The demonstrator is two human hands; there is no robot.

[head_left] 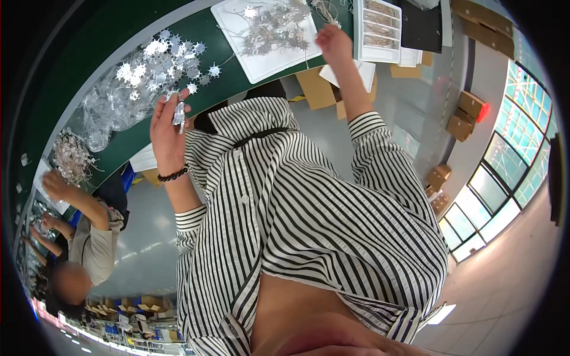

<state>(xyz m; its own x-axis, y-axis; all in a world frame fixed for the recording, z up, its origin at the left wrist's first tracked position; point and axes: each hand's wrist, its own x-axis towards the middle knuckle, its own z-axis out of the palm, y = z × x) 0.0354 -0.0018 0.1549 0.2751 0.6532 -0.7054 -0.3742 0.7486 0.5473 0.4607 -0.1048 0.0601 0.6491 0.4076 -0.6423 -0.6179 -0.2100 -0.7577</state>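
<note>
Pointing wristward, silvery pieces [179, 114] lie lengthwise in the left hand [167, 127].

1. Snowflake-shaped pieces [160, 53], eleven o'clock: mirror-bright, metal-looking, smooth.
2. Silvery piece [179, 114], ten o'clock: shiny, metal-looking.
3. Bag [110, 110], ten o'clock: clear, crinkled, glossy plastic.
4. Green tabletop [193, 21], eleven o'clock: smooth, mostly matt.
5. Tray [261, 68], twelve o'clock: smooth white plastic, soft sheen.
6. Striped shirt [303, 228], six o'clock: matt, finely puckered cloth.
7. Bracelet [173, 175], nine o'clock: glossy black beads.
8. Cartons [490, 35], two o'clock: matt brown cardboard.
9. Floor [142, 237], eight o'clock: smooth, semi-gloss.
</note>
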